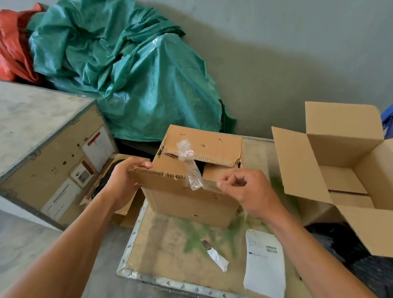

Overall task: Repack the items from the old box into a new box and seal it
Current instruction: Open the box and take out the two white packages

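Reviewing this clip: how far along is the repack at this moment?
Early stage. Done: the new box stands open and looks empty beside the old box, and a shipping label lies on the crate top. In hand: the left hand lifts a torn flap while the right hand pulls a strip of clear tape off. Left: moving the contents across, closing and sealing.

A storage or packing room: metal-edged crates [39,146], heaped tarpaulins [124,67], bare concrete wall [287,37].
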The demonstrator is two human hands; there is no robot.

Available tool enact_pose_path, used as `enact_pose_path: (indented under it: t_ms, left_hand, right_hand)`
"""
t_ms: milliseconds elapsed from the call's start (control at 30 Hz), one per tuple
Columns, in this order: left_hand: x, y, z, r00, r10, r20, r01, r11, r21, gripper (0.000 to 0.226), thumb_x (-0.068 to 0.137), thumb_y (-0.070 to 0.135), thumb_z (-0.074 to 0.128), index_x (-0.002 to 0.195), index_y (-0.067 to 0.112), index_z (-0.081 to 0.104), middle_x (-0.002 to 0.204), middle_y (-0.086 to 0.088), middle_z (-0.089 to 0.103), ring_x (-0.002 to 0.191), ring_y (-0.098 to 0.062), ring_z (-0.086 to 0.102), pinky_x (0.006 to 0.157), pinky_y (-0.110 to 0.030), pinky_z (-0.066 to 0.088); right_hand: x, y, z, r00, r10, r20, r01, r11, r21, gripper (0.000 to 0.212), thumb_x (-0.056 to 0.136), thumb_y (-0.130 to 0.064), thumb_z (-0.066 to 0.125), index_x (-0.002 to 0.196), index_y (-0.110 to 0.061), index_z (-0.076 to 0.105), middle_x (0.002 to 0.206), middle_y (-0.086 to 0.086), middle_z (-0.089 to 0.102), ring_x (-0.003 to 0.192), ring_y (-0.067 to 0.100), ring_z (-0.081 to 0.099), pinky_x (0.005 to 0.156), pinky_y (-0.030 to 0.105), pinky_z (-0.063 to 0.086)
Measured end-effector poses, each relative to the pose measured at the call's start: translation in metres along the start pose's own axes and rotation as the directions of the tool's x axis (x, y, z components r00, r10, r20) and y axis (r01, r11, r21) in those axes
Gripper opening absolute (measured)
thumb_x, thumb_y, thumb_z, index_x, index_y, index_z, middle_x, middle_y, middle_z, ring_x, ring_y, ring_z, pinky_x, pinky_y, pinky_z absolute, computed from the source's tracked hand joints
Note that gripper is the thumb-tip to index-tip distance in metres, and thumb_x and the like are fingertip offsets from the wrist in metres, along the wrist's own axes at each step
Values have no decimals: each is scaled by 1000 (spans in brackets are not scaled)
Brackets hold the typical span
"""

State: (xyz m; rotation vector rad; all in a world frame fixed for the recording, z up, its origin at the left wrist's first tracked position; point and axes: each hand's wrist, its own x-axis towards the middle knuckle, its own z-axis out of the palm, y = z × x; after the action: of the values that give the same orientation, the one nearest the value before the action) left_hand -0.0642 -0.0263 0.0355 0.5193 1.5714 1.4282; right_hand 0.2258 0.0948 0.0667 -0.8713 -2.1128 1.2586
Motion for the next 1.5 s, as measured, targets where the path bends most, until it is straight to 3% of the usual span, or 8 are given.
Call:
enact_pose_path:
  t_ms: [267,400,500,767,933,1133,1333,1500]
  left_hand:
    - [-8,-9,-21,970,-164,182,146,983,107,66,83,-9,60,134,32,60,134,4,66,128,-31,55,115,-50,37]
    - [-15,-14,-21,963,-202,179,177,973,145,79,83,-16,58,143,34,53,155,1,43,140,-30,45,94,-43,55]
    - [-15,-18,-19,974,-179,138,130,943,307,92,80,-13,69,154,33,39,160,2,34,149,-24,32,116,-46,38]
    - [-11,-36,5,1000,-5,-4,6,574,819,111,72,13,88,161,20,22,160,-8,32,145,-30,33,116,-41,29]
    - [-4,-42,8,995,77,-69,22,500,866,96,87,32,72,162,26,14,155,-8,36,135,-30,45,110,-45,42]
    - [16,-35,8,979,171,-108,49,318,947,63,97,48,53,155,29,34,136,-10,55,115,-30,61,91,-44,54]
    - [59,-36,8,991,95,-99,31,547,837,62,99,34,57,154,23,30,141,-14,56,122,-32,57,102,-45,48]
    - [69,-47,14,998,64,-20,-29,690,723,72,105,28,50,160,42,6,158,-12,39,140,-34,43,114,-45,34]
  right_hand:
    - [-48,7,14,999,5,-35,-6,999,-52,26,77,-33,83,72,-25,59,112,-19,68,84,11,73,77,38,60]
    - [-62,8,20,993,107,46,-107,994,5,57,71,-29,91,101,-36,42,112,-11,60,87,4,69,74,25,55]
    - [-65,20,23,982,137,132,-130,990,-62,51,69,-33,93,107,-36,58,104,-13,64,90,0,57,78,18,46]
    - [-72,56,46,889,264,375,-15,834,-552,84,66,-89,58,132,-37,61,121,-26,39,120,7,37,105,29,35]
    - [-58,71,50,931,232,283,-46,841,-539,34,106,-44,43,126,-26,64,127,-14,56,116,13,55,97,35,46]
    - [2,76,46,990,31,-137,-107,800,-590,20,100,-26,54,109,-16,68,111,0,58,105,22,54,89,34,45]
    - [76,107,25,965,229,-129,-261,768,-584,84,95,-39,69,162,-22,21,168,8,19,154,29,14,124,46,22]
    - [111,122,15,977,207,-58,-202,790,-578,71,99,-40,61,160,-32,24,169,1,14,157,23,6,125,45,10]
